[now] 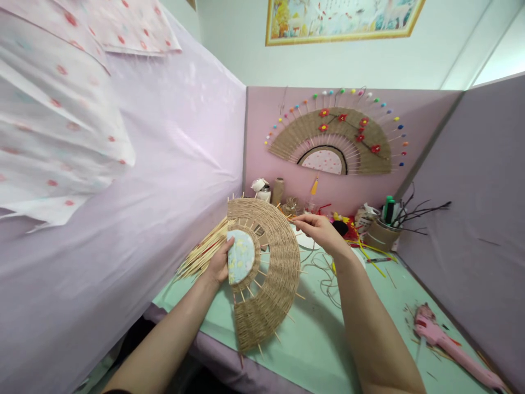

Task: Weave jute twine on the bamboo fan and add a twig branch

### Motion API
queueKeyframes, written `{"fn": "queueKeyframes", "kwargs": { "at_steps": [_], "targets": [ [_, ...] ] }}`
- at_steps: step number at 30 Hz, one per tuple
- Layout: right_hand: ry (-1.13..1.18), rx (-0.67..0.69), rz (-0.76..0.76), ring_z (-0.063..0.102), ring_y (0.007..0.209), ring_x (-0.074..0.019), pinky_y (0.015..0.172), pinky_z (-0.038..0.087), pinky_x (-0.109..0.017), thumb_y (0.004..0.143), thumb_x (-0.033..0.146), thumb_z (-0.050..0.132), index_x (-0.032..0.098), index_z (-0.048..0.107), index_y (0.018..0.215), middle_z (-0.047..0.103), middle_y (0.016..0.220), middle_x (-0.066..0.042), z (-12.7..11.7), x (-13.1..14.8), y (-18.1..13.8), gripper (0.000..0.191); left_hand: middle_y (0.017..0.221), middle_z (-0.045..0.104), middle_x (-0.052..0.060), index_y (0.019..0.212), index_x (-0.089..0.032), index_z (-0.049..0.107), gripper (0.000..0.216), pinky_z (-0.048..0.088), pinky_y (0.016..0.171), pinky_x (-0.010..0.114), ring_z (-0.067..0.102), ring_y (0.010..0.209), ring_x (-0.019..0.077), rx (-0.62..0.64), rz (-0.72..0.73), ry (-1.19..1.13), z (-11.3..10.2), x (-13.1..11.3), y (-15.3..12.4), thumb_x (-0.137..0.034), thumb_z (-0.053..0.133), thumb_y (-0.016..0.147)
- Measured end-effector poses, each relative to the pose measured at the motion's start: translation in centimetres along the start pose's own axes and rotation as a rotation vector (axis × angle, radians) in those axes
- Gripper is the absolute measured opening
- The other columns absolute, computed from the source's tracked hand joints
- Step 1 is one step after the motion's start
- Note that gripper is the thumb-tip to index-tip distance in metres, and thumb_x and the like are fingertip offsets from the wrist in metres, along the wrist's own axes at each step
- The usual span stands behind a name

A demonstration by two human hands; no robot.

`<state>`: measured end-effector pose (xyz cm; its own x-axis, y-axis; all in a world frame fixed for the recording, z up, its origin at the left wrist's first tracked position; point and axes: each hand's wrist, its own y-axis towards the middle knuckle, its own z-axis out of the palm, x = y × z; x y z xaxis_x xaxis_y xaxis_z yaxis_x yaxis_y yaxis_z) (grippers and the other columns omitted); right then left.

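A half-round woven fan of brown twine over thin wooden sticks is held upright above the table, its straight side to the left. My left hand grips it at the pale blue flowered half-disc, thumb over the front. Stick ends poke out past the curved outer rim. My right hand is closed in a pinch beside the upper right rim; what lies between its fingertips is too small to make out. Loose twine trails on the table below that hand.
Bundled sticks lie behind the fan. A finished fan with red flowers hangs on the back panel. A pot with twigs stands back right; a pink glue gun lies front right. Patterned cloth hangs at left.
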<state>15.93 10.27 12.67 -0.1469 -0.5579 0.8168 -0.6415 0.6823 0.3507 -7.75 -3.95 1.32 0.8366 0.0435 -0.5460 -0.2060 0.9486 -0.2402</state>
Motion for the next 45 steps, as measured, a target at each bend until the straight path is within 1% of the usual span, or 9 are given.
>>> {"fn": "queueKeyframes", "kwargs": {
  "at_steps": [7,12,15,20,24,28,34,38,45],
  "targets": [
    [-0.314,-0.050,-0.083,0.053,0.061,-0.0143,0.058,0.037,-0.027,0.077,0.035,0.060,0.017,0.071,0.074,0.068,0.070,-0.003,-0.6,1.4,-0.9,0.022,0.095,0.073,0.015,0.125,-0.005,0.053,0.042,0.050,0.092,0.042,0.070,0.086,0.0246,0.019,0.014,0.001,0.2,0.2,0.0,-0.029,0.050,0.090],
    [-0.397,-0.151,-0.172,0.058,0.070,-0.0164,0.067,0.040,-0.028,0.081,0.032,0.057,0.019,0.071,0.078,0.069,0.077,-0.004,-0.6,2.5,-2.4,0.019,0.092,0.074,0.012,0.132,-0.008,0.048,0.045,0.052,0.089,0.038,0.071,0.082,0.0225,-0.002,0.057,-0.016,2.0,-0.3,0.2,-0.026,0.049,0.090],
    [-0.288,-0.276,-0.183,0.057,0.071,-0.0164,0.068,0.041,-0.028,0.083,0.035,0.056,0.019,0.070,0.083,0.068,0.079,-0.005,-0.9,2.4,-3.5,0.022,0.091,0.074,0.012,0.135,-0.008,0.045,0.047,0.051,0.090,0.037,0.071,0.081,0.0223,0.023,0.057,-0.017,3.5,-0.8,0.6,-0.025,0.048,0.091],
    [0.074,-0.413,-0.049,0.053,0.066,-0.0141,0.060,0.040,-0.026,0.079,0.043,0.062,0.018,0.069,0.086,0.065,0.076,-0.003,-1.7,0.0,-5.1,0.027,0.093,0.074,0.013,0.136,-0.008,0.044,0.048,0.051,0.091,0.036,0.071,0.085,0.0231,0.055,0.035,-0.021,4.8,-0.2,1.8,-0.026,0.046,0.092],
    [0.390,-0.368,0.054,0.039,0.052,-0.0082,0.048,0.028,-0.023,0.074,0.043,0.066,0.019,0.070,0.089,0.054,0.064,0.001,-1.5,-3.5,-5.5,0.028,0.091,0.074,0.013,0.136,-0.007,0.043,0.048,0.050,0.093,0.037,0.070,0.086,0.0235,0.053,-0.031,-0.011,4.6,1.2,2.8,-0.026,0.046,0.092],
    [0.551,-0.294,0.095,0.035,0.051,-0.0069,0.048,0.025,-0.023,0.069,0.040,0.071,0.019,0.071,0.088,0.050,0.061,0.003,-0.8,-5.7,-5.4,0.027,0.093,0.073,0.014,0.136,-0.007,0.044,0.048,0.048,0.094,0.038,0.070,0.088,0.0240,0.031,-0.042,-0.011,4.0,2.0,3.2,-0.026,0.046,0.092],
    [0.412,-0.240,0.144,0.040,0.054,-0.0088,0.050,0.032,-0.023,0.068,0.043,0.069,0.017,0.072,0.092,0.054,0.061,0.001,-0.2,-5.7,-5.8,0.035,0.105,0.070,0.016,0.137,-0.009,0.043,0.049,0.047,0.096,0.041,0.067,0.097,0.0261,0.005,0.022,-0.013,3.2,2.0,3.1,-0.026,0.045,0.091],
    [0.300,-0.240,0.171,0.045,0.057,-0.0100,0.053,0.037,-0.024,0.071,0.046,0.065,0.017,0.071,0.089,0.063,0.072,-0.002,0.1,-5.8,-6.8,0.034,0.106,0.070,0.017,0.135,-0.008,0.046,0.048,0.049,0.094,0.041,0.067,0.097,0.0270,0.013,0.033,0.008,3.1,2.2,3.1,-0.026,0.047,0.090],
    [0.161,-0.346,0.171,0.047,0.057,-0.0121,0.051,0.038,-0.025,0.075,0.050,0.061,0.015,0.070,0.088,0.062,0.071,-0.004,0.6,-6.2,-8.1,0.038,0.104,0.071,0.016,0.132,-0.008,0.049,0.045,0.050,0.093,0.040,0.068,0.096,0.0268,-0.034,0.091,0.006,3.6,2.4,2.9,-0.023,0.049,0.089]
  ]
}}
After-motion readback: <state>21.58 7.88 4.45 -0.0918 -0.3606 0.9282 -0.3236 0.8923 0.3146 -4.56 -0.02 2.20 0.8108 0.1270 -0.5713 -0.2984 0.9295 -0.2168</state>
